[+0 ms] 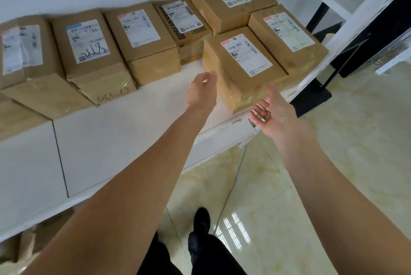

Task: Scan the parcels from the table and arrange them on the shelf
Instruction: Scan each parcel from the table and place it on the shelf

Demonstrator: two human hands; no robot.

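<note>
Both hands reach forward toward one parcel, the nearest brown box at the right end of the white surface. This parcel stands in front of the others, close to the near right edge, with its white label facing up. Its long axis runs from the near side to the far side, a little turned toward the left at the far end.

The left hand is just beside the left face of the parcel, near the low left corner. Its fingers are relaxed and a little bent, and they hold nothing; I cannot tell whether the fingertips already touch the cardboard. The right hand is at the near right corner, palm turned up and to the left, fingers spread loosely, also empty. It hangs past the edge of the surface, above the floor.

So the parcel lies between the two hands and a little farther away. The left hand seems nearer to it. In my judgement the next move is to close both hands on the two long sides and lift, and the right hand must first go farther along the right face.

Behind, a row of other parcels stands along the wall. The white shelf rises at the far right.
</note>
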